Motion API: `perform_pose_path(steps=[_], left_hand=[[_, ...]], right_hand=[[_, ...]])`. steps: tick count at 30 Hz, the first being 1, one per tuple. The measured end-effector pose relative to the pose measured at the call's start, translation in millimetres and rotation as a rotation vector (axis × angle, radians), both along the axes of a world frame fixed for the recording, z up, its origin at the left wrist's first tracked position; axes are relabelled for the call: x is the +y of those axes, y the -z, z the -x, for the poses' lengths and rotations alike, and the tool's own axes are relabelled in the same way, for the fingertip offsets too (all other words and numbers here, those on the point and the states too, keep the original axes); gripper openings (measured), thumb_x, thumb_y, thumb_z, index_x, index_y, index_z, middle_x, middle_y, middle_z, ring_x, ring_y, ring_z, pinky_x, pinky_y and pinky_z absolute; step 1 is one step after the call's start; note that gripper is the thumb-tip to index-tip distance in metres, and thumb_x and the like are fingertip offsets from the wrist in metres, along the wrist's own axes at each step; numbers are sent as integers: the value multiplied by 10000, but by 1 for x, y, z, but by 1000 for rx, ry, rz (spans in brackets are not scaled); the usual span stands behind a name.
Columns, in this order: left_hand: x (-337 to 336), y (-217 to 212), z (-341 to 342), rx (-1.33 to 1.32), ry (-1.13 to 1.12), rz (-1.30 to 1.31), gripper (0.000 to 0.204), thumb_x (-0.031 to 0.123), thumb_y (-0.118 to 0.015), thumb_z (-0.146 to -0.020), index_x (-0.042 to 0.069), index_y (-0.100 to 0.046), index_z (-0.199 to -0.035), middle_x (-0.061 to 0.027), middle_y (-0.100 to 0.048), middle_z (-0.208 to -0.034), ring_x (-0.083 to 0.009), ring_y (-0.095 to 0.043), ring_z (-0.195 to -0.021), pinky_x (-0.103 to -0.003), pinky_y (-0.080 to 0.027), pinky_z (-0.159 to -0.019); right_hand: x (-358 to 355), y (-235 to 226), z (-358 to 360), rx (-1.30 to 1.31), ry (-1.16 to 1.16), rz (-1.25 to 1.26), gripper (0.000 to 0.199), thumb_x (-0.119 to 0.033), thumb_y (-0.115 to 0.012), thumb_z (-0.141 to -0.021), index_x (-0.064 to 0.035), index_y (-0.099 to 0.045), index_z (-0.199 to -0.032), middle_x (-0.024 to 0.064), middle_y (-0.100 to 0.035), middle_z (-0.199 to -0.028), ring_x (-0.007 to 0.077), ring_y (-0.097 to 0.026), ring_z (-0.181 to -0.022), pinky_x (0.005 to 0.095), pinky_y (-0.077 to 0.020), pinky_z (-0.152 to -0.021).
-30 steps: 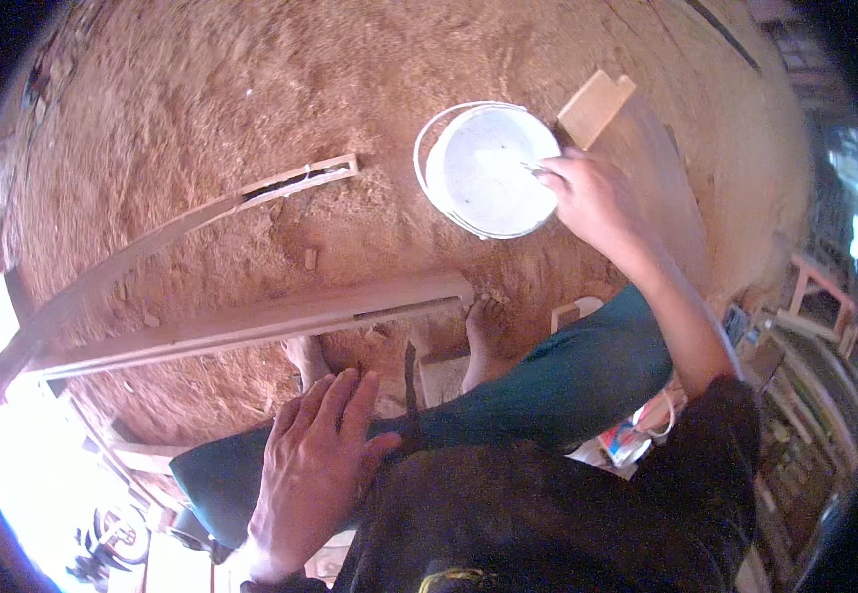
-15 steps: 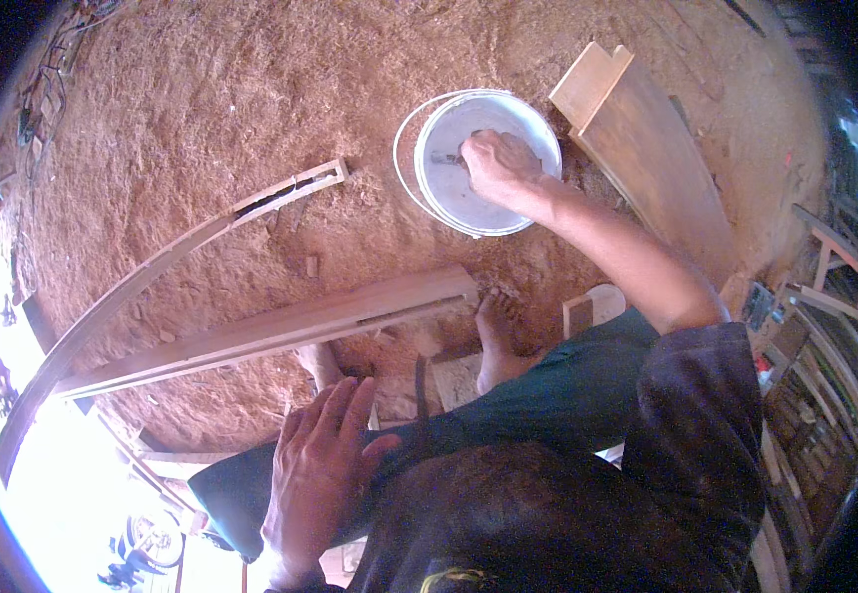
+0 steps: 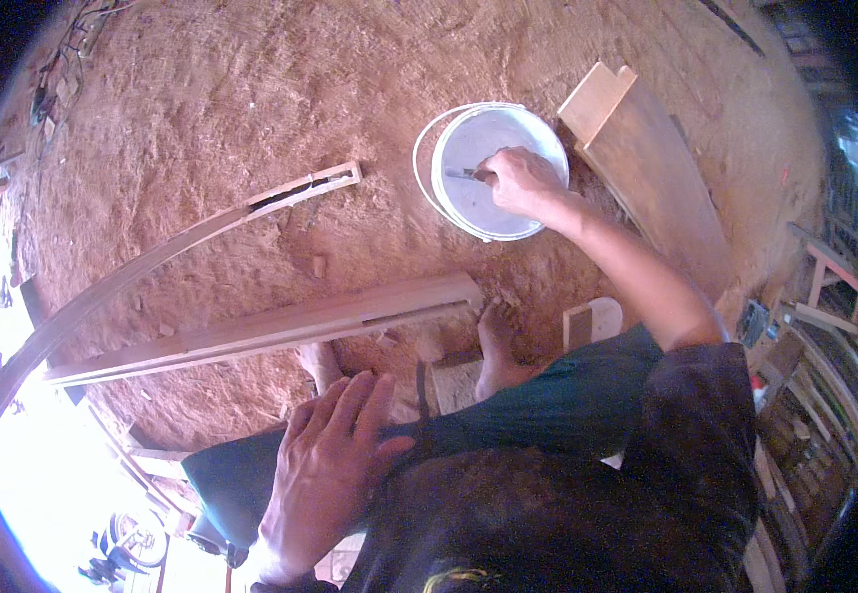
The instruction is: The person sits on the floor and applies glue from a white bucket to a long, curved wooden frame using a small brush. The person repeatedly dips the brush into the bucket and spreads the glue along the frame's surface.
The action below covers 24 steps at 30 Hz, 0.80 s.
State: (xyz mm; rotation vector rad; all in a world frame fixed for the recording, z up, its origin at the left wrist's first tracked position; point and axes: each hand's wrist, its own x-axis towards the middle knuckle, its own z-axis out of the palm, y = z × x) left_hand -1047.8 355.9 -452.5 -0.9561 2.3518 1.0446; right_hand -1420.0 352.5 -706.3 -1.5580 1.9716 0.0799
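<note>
My right hand reaches over a white bucket in front of me. Its fingers are closed on a small dark tool, whose tip points left against the pale inside; fingers cover most of it, so its exact kind is unclear. The bucket's thin wire-like handle hangs out on the left. Held flat above my left thigh, my left hand has its fingers stretched out and holds nothing.
A long grooved wooden beam lies before my feet. Beyond it, a curved slotted wooden strip stretches leftward. Right of the bucket lies a wide curved wooden piece. Wooden frames stand far right. Brown shavings-like litter covers the ground.
The view has shifted slightly. My right hand sits a little higher in the bucket, and the tool in it shows more clearly. My left hand stays nearly in place.
</note>
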Motion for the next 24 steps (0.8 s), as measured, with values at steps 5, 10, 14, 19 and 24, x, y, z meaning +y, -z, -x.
perform_pose_path(steps=[5, 10, 14, 19, 24], left_hand=[[2, -6, -2, 5, -29, 14, 667, 336, -822, -917, 72, -603, -1488, -196, -654, -1470, -410, -635, -1336, -509, -495, -1142], [6, -1, -8, 30, -11, 45, 677, 362, -813, -924, 68, -600, -1496, -200, -650, -1475, -402, -634, -1341, -510, -492, -1143], [5, -4, -7, 27, 25, 67, 687, 394, -791, -940, 62, -592, -1507, -194, -645, -1482, -389, -620, -1357, -504, -484, -1152], [1, -6, -15, 93, -27, 45, 680, 380, -770, -958, 43, -577, -1517, -197, -648, -1458, -377, -620, -1348, -497, -481, -1158], [6, -11, -22, 140, -23, 66, 693, 377, -750, -964, 17, -551, -1522, -202, -641, -1436, -370, -607, -1359, -489, -483, -1157]], right_hand=[[-23, -36, -2, -18, 25, -184, 308, -171, -636, -968, -137, -835, -1201, 221, -789, -1152, 416, -750, -1108, 508, -582, -980], [1, -67, 35, -102, 106, -131, 409, -268, -753, -932, -73, -795, -1290, 192, -794, -1244, 313, -774, -1115, 436, -588, -996], [29, -76, 54, -367, 212, 88, 414, -163, -804, -939, 14, -759, -1310, 129, -806, -1055, 228, -763, -986, 370, -604, -881], [34, -110, 31, -561, 308, 168, 328, -128, -736, -1041, 6, -742, -1340, 53, -733, -1048, 72, -641, -785, 264, -536, -687], [-16, -136, -34, -424, -73, 353, 303, -122, -734, -1031, 6, -756, -1305, 114, -741, -990, 185, -702, -834, 334, -559, -746]])
